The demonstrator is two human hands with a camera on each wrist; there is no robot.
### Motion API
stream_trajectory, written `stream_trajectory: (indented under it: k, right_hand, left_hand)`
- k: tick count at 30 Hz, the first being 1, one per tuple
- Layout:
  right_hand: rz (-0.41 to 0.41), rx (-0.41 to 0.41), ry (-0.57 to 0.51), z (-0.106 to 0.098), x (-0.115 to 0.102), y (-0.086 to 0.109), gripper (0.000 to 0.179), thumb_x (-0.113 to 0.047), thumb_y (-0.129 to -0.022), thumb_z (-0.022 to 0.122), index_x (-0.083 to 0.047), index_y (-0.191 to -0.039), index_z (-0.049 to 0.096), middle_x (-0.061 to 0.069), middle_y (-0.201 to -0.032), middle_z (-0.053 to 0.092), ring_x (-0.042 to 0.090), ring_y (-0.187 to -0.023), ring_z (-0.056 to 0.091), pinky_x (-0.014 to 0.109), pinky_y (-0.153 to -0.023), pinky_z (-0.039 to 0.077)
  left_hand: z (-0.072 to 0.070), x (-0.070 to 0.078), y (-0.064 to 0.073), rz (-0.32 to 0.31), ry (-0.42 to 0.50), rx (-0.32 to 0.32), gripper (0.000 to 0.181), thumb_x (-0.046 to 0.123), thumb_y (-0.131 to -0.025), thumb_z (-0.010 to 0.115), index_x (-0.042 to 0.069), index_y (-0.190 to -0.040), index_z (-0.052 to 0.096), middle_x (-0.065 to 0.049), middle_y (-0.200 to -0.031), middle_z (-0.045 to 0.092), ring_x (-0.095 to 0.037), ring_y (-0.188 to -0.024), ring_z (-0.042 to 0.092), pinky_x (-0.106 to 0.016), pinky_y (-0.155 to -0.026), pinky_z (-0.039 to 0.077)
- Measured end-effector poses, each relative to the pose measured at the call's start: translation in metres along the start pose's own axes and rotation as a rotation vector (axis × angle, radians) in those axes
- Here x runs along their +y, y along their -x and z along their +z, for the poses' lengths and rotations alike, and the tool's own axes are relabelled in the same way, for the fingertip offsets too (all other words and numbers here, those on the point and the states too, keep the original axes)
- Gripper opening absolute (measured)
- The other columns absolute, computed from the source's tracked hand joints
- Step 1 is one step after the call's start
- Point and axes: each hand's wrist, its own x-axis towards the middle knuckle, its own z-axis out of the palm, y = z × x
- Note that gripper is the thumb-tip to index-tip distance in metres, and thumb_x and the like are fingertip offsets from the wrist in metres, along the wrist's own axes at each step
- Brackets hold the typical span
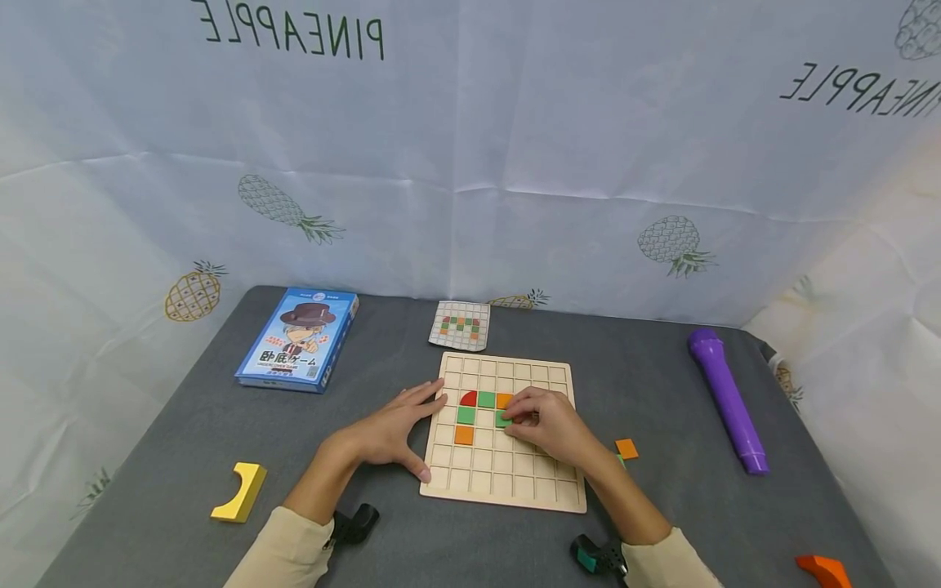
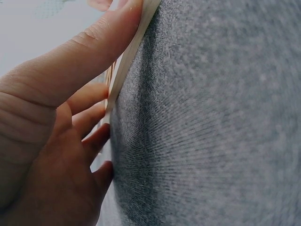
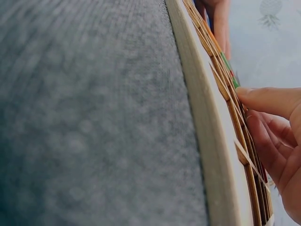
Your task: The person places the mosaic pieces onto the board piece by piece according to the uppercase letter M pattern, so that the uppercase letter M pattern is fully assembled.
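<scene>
A wooden grid board [image 1: 507,482] lies on the table in the head view. On it sit a red rounded tile [image 1: 468,398], a green tile [image 1: 487,399], an orange tile [image 1: 504,401], another green tile [image 1: 466,415] and a lower orange tile [image 1: 464,435]. My right hand [image 1: 551,425] pinches a green square tile [image 1: 502,420] at its cell, thumb and index finger at its edge. My left hand [image 1: 385,429] rests along the board's left edge with fingers and thumb spread; the left wrist view shows its thumb [image 2: 89,56] against the rim.
Behind the board lies a pattern card [image 1: 459,325]. A blue game box [image 1: 297,339] is at back left, a yellow arch block [image 1: 241,493] at front left. Right of the board are a loose orange tile [image 1: 626,448], a purple microphone-shaped stick [image 1: 728,400] and an orange block [image 1: 823,570].
</scene>
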Motion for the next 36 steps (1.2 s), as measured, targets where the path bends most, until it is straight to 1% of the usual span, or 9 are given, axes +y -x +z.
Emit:
stream_trajectory:
  k: [7,12,15,21,30,34,36]
  right_hand:
    - [-0.001,-0.012,-0.014,-0.0004,-0.0001,0.0002,0.013,-0.015,-0.087,0.082,-0.015,-0.099,0.082,-0.001,-0.109,0.072,0.014,-0.096,0.067,0.02,-0.076,0.056]
    - [-0.004,-0.012,-0.005,-0.0009,-0.001,-0.0007,0.013,-0.014,-0.086,0.082,-0.014,-0.099,0.082,0.0,-0.11,0.072,0.018,-0.099,0.069,0.021,-0.079,0.058]
    - [-0.008,-0.01,0.006,-0.0012,-0.0012,-0.0014,0.013,-0.015,-0.086,0.082,-0.014,-0.099,0.083,0.0,-0.11,0.073,0.019,-0.102,0.069,0.022,-0.082,0.058]
    - [-0.007,-0.015,0.009,-0.0014,-0.0005,-0.0007,0.013,-0.015,-0.086,0.082,-0.013,-0.099,0.083,0.0,-0.11,0.073,0.02,-0.102,0.069,0.022,-0.082,0.058]
    - [0.002,-0.019,0.006,-0.0012,0.0007,0.0007,0.012,-0.016,-0.086,0.082,-0.014,-0.098,0.083,-0.002,-0.109,0.073,0.018,-0.101,0.068,0.021,-0.08,0.057]
    - [-0.001,-0.018,-0.002,-0.0012,0.0011,0.0005,0.012,-0.015,-0.087,0.081,-0.014,-0.099,0.082,-0.001,-0.11,0.072,0.017,-0.1,0.068,0.021,-0.079,0.057]
    - [-0.003,-0.021,-0.012,-0.0014,0.0015,0.0006,0.013,-0.015,-0.087,0.081,-0.014,-0.1,0.082,-0.001,-0.111,0.072,0.017,-0.099,0.068,0.021,-0.078,0.057]
  left_hand:
    - [0.0002,-0.0005,0.0004,-0.006,-0.005,0.001,0.116,0.036,-0.069,0.094,0.007,-0.161,0.03,-0.009,-0.175,0.008,-0.04,-0.161,0.009,-0.069,-0.124,0.018]
    - [-0.0001,-0.0004,0.0007,-0.021,-0.012,-0.002,0.115,0.037,-0.069,0.094,0.009,-0.161,0.03,-0.008,-0.175,0.009,-0.04,-0.161,0.01,-0.068,-0.125,0.018]
    - [-0.0007,-0.0001,0.0005,-0.026,-0.011,-0.003,0.115,0.037,-0.069,0.094,0.01,-0.161,0.03,-0.007,-0.175,0.009,-0.037,-0.162,0.009,-0.066,-0.127,0.016]
    - [-0.0005,-0.0007,0.0,-0.016,-0.013,-0.003,0.116,0.038,-0.07,0.094,0.008,-0.161,0.03,-0.009,-0.175,0.009,-0.039,-0.161,0.01,-0.068,-0.126,0.016]
    - [0.0014,-0.0015,-0.0002,0.0,-0.006,0.003,0.116,0.037,-0.069,0.094,0.006,-0.161,0.03,-0.009,-0.175,0.01,-0.041,-0.16,0.011,-0.069,-0.124,0.02]
    - [0.0006,-0.0023,-0.0005,0.005,-0.006,0.003,0.116,0.037,-0.069,0.094,0.006,-0.161,0.029,-0.01,-0.175,0.009,-0.041,-0.16,0.011,-0.068,-0.124,0.019]
    - [0.0003,-0.0033,-0.0007,0.007,-0.005,0.003,0.116,0.037,-0.07,0.094,0.006,-0.161,0.029,-0.01,-0.175,0.009,-0.04,-0.161,0.01,-0.067,-0.126,0.016]
